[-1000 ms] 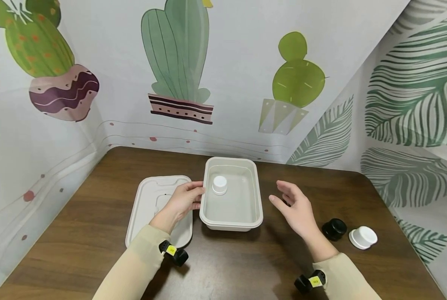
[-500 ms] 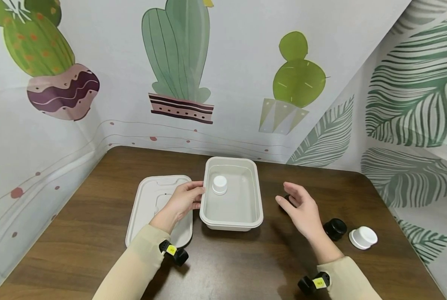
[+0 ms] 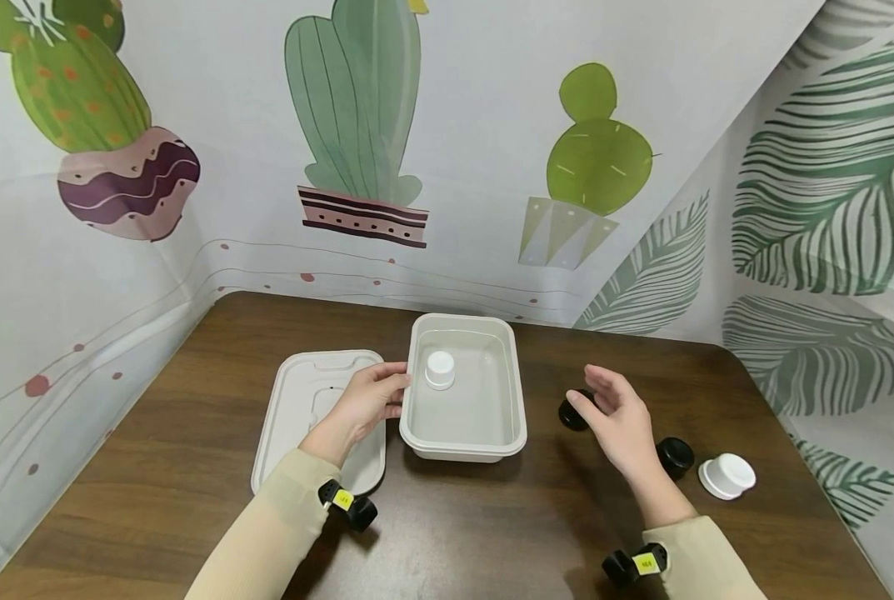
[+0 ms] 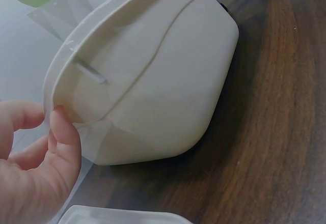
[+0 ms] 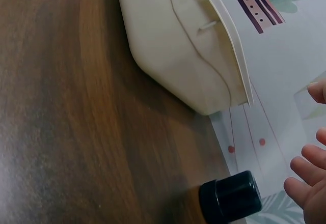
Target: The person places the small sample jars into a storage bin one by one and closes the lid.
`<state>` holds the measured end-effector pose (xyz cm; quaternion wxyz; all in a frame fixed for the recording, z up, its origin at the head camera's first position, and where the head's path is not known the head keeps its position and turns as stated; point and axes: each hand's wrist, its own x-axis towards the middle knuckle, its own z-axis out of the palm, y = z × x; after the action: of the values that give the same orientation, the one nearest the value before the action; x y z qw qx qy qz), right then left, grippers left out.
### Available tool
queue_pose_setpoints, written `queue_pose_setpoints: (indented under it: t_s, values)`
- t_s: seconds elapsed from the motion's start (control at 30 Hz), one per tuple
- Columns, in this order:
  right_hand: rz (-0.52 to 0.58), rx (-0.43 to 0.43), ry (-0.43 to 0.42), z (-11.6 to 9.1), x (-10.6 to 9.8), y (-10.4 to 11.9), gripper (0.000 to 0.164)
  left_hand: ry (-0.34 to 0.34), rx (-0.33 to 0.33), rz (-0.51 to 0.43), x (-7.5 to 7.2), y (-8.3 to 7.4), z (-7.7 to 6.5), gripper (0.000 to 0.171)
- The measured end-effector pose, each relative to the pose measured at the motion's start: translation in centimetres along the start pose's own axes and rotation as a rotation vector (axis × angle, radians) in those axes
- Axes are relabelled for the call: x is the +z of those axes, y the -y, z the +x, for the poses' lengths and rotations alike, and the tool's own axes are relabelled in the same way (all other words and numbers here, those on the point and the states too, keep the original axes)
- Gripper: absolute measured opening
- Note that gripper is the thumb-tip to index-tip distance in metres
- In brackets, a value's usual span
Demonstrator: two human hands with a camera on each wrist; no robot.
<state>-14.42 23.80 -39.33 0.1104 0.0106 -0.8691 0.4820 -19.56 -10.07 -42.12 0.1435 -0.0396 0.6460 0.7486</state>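
My left hand (image 3: 366,407) pinches the left rim of a pale plastic box (image 3: 484,392), as the left wrist view shows with thumb and finger at the rim (image 4: 69,48). Inside the box, toward its left wall, sits a small white lidded jar (image 3: 440,370). My right hand (image 3: 621,425) hovers right of the box, fingers loosely bent and apart, holding nothing. Partly behind its thumb in the head view stands a small black lidded jar (image 3: 572,414); the right wrist view shows this black jar (image 5: 230,197) below the fingertips (image 5: 295,188).
The pale lid (image 3: 297,417) lies flat at the box's left, partly under my left forearm. Beside my right wrist stand another black jar (image 3: 675,457) and a white jar (image 3: 727,476). A printed cloth (image 3: 484,167) hangs behind the wooden table (image 3: 476,533).
My right hand has drifted right, away from the box, uncovering more of the black jar behind it. The left hand and box stay put.
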Motion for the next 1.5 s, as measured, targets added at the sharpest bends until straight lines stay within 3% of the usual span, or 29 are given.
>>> queue_pose_setpoints:
  t_s: [0.47,1.5]
  values:
    - [-0.018,0.044,-0.060,0.3,-0.2,-1.8,0.051,-0.027,-0.010,0.009,0.2,0.0,0.1,0.040]
    - [0.006,0.153,0.003,0.9,0.3,-5.1,0.063,-0.012,-0.006,0.012,0.1,0.0,-0.1,0.041]
